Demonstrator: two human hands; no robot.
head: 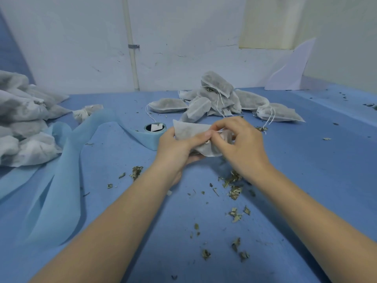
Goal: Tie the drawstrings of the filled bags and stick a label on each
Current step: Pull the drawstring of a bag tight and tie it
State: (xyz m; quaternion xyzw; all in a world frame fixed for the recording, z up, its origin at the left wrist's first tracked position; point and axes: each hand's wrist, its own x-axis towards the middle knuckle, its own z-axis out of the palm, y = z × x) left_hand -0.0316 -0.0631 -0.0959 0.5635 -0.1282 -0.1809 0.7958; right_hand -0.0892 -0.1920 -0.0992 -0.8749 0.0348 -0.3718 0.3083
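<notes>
At the far left edge a heap of white filled bags [24, 127] sits piled on the blue table [306, 180], with one small bunched bag [86, 112] lying just to its right. A long strip of light blue fabric [57, 180] runs from the near left up to a roll [155, 131] near the middle. My left hand [177, 148] curls round the bag [190, 129] I'm working on, thumb over its top and fingers underneath, lifting it just above the table. My right hand [238, 144] pinches its thin white drawstring [219, 131] between thumb and forefinger at the bag's right end. Beyond my hands, farther back, lies a pile of filled bags [220, 99] with loose strings. Dried leaf bits [234, 186] are scattered near my right forearm.
</notes>
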